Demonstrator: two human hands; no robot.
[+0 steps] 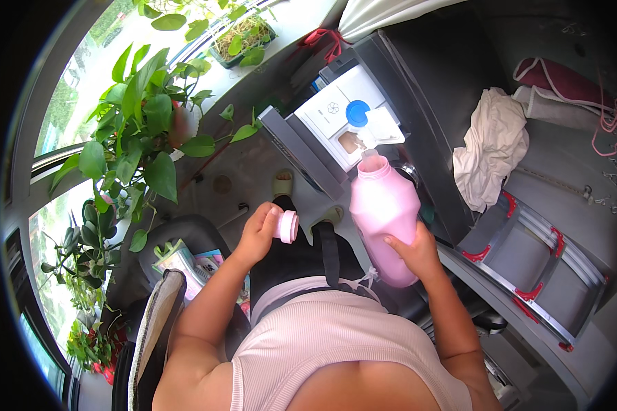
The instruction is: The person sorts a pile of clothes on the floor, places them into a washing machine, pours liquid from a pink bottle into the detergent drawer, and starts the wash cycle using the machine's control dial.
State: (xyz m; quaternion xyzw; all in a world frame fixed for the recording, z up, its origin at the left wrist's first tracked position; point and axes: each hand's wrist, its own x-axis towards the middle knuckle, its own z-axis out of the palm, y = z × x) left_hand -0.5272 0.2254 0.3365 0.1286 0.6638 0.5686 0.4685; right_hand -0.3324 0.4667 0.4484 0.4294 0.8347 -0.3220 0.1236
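My left hand (259,232) pinches a pale pink screw cap (287,227), held apart from the bottle. My right hand (414,255) grips a large pink plastic bottle (385,210) around its lower side. The bottle is uncapped and leans away from me, its translucent spout (371,155) at the edge of a pulled-out white drawer (325,110), which looks like a washing machine's detergent drawer. A small white flap (385,125) stands raised beside a compartment opening (349,142). Near it is a round blue cap (358,113). Whether liquid is flowing, I cannot tell.
Leafy potted plants (157,118) line the window at left. A chair (190,226) there bears bags and printed items. At right lie a crumpled pale cloth (493,144) and a folded metal ladder (532,272) with red fittings. Green slippers (283,182) are on my feet.
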